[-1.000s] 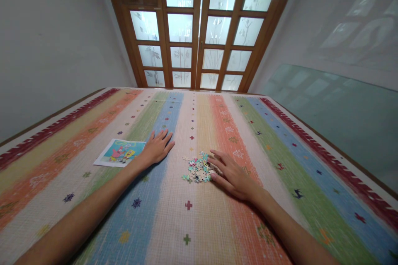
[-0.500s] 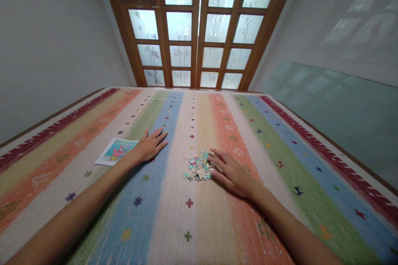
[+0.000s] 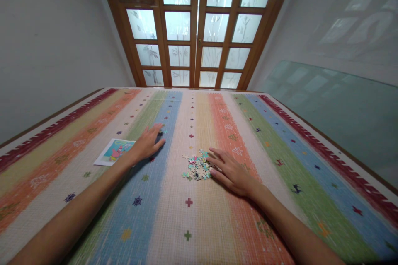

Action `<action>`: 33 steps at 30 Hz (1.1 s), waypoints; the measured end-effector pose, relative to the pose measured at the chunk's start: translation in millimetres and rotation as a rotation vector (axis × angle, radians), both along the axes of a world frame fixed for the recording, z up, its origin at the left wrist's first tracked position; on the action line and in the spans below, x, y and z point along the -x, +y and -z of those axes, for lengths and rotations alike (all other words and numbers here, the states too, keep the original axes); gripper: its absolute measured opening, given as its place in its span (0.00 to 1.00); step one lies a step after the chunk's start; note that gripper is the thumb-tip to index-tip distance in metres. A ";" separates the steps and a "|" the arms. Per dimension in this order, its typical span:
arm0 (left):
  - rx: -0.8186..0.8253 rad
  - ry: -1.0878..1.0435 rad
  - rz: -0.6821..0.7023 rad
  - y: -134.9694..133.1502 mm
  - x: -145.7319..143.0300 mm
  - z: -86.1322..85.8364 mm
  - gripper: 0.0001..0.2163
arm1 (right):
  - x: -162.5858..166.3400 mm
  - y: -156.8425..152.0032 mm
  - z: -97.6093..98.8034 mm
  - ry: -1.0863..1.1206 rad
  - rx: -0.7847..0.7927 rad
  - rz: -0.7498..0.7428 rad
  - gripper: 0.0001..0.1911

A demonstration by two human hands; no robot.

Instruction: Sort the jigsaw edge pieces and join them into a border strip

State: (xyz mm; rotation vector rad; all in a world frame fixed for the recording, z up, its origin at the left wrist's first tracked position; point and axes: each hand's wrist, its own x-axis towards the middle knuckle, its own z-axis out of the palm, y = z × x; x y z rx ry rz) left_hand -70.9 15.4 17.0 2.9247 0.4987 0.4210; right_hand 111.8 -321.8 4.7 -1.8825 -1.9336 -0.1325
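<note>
A small pile of jigsaw puzzle pieces, some teal, some pink and many beige, lies near the middle of the striped tablecloth. My right hand rests along the pile's right side with its fingers apart, the fingertips at the outer pieces. Farther left, my left hand lies over the blue and green stripes, thumb spread from the fingers. Beside its fingertips sits a teal puzzle piece, perhaps more than one. Partly behind my left wrist is a picture card showing a pink cartoon starfish.
The striped tablecloth covers a long table. Beyond its far edge stand wooden doors with frosted panes. A pale green glass panel leans along the right wall.
My left hand has drawn slightly back and left, its fingers closer together, and a teal piece now shows by its fingertips. My right hand stays at the pile.
</note>
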 end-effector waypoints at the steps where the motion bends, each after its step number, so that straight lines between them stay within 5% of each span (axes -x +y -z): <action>1: 0.016 -0.042 0.028 -2.7 -0.8 -1.6 0.26 | 0.2 0.0 -0.3 -0.004 -0.001 -0.001 0.21; 7: 0.144 -0.082 0.369 -44.8 -6.5 -12.0 0.13 | 2.1 0.1 -4.3 -0.015 -0.001 0.000 0.20; 11: 0.178 -0.041 0.448 -73.7 -10.4 -13.9 0.11 | 2.3 0.2 -5.0 -0.005 0.002 0.011 0.21; 24: 0.356 0.002 0.466 -78.8 -9.1 -9.9 0.08 | 2.7 0.4 -5.4 -0.052 -0.007 -0.006 0.20; 33: 0.405 0.020 0.348 -83.1 -6.7 -10.0 0.07 | 2.7 1.0 -4.7 -0.053 -0.010 -0.010 0.21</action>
